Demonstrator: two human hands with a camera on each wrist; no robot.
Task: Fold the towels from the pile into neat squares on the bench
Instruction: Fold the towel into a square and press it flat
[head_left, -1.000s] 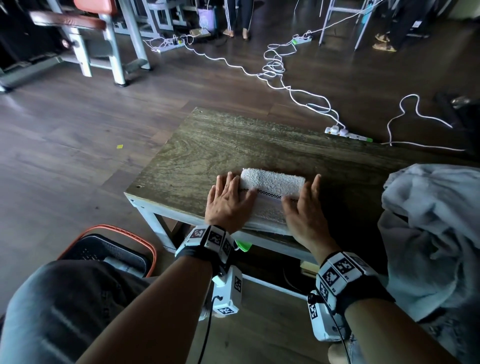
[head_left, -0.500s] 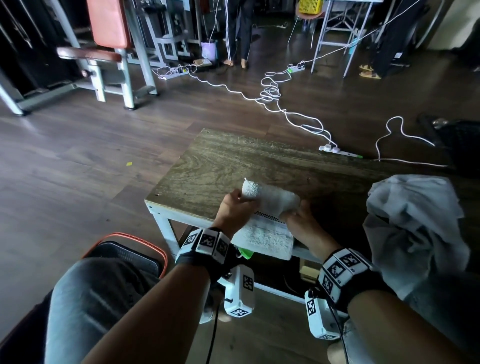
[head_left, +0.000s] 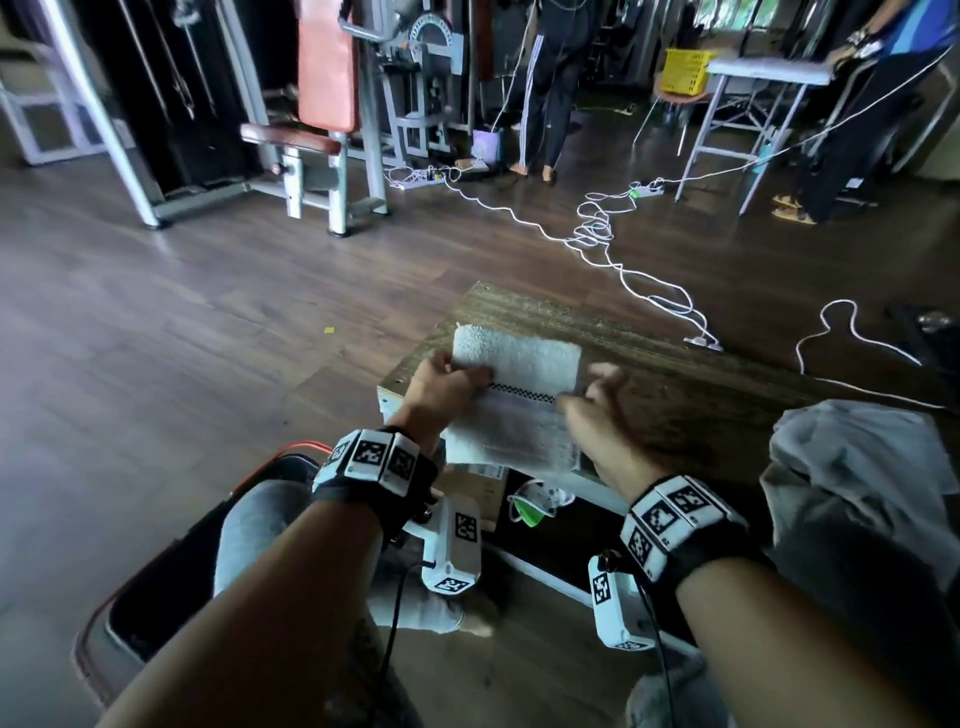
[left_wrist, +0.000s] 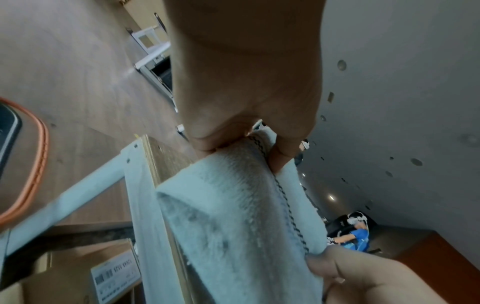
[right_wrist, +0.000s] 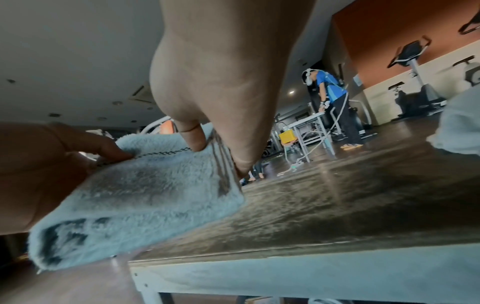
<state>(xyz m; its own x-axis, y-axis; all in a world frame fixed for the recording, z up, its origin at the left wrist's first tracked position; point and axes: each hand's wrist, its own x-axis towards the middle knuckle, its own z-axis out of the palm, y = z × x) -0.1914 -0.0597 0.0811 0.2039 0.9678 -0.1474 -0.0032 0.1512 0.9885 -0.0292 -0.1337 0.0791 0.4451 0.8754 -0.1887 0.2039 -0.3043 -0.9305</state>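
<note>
A white folded towel (head_left: 519, 395) with a black checkered stripe lies at the left end of the wooden bench (head_left: 701, 395); its near part hangs over the front edge. My left hand (head_left: 447, 384) pinches the towel's left edge at the stripe, thumb on top (left_wrist: 259, 144). On the towel's right edge, my right hand (head_left: 592, 400) has its thumb on the stripe (right_wrist: 189, 142). Its fingers lie fairly straight along the edge, down to the bench, blurred in the head view. The pile of towels (head_left: 857, 467) sits at the bench's right end.
A black basket with an orange rim (head_left: 306, 448) stands on the floor at my left knee. A cardboard box (left_wrist: 78, 277) sits under the bench. White cables (head_left: 649, 291) trail over the floor behind, with gym machines (head_left: 332, 104) and people standing further back.
Both hands went from lying flat on the towel to gripping it, lifted it and carried it left to the bench's end. It lies flat again, and the right hand's fingers have straightened.
</note>
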